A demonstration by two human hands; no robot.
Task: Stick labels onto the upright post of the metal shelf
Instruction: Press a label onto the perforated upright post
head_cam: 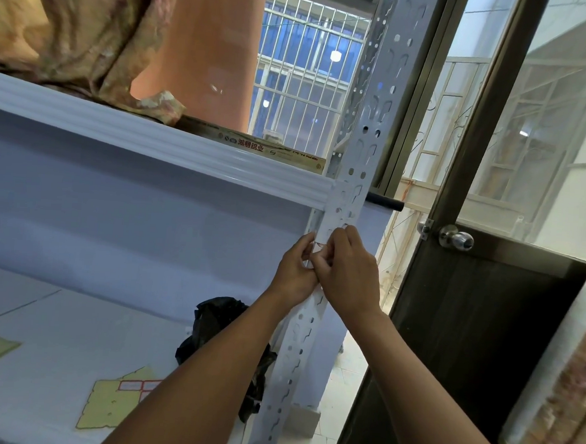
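Though partly covered by both hands, reads clearly as the upright post (357, 150) of the metal shelf (152, 148): white, perforated, stiff enough to take firm pressing. Against its front face, just below the shelf beam, left hand (295, 270) and right hand (346, 276), both with fingers curled in, apparently pinching a small red-edged label (318, 246) right at the post; too covered to tell whether stuck down yet. Likely light, limp and tacky, prone to folding onto itself; best held by a bare corner and smoothed flat from one edge, clear of the holes. Counted, large to small: one post in front, two hands, one black bag (223, 324) beside the post, two yellow backing sheets (108, 406) on the lower board, two spare labels (130, 385) on the nearer sheet, one label at the fingertips.
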